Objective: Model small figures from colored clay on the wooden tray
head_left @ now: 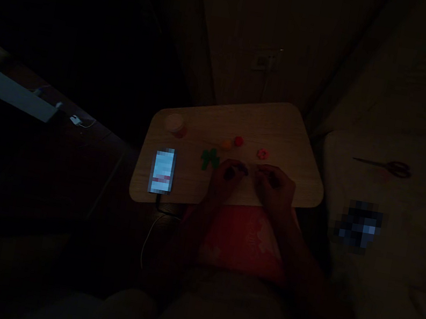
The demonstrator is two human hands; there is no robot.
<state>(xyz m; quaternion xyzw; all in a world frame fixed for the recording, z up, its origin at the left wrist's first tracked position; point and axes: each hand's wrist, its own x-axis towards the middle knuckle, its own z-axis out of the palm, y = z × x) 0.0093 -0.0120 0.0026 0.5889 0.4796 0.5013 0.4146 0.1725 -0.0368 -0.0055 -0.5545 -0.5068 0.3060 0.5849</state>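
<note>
Both hands are over the front part of a small wooden table (192,188), in very dim light. My left hand (226,175) is closed, thumb and fingers together around a small dark piece (244,170) whose kind I cannot make out. Close by on the right, my right hand (276,184) has its fingertips pinched; anything in them is too dark to see. A green branching piece (210,159) lies just left of my left hand. Beyond the hands are an orange lump (226,144), a small red piece (238,141) and a pink-red flower-shaped ring (263,154).
A lidded tub (175,125) stands at the table's back left. A lit phone (162,170) lies at the left, with a cable (147,235) hanging below. Scissors (389,166) and a blurred-out dark object (361,227) rest on the pale surface at right.
</note>
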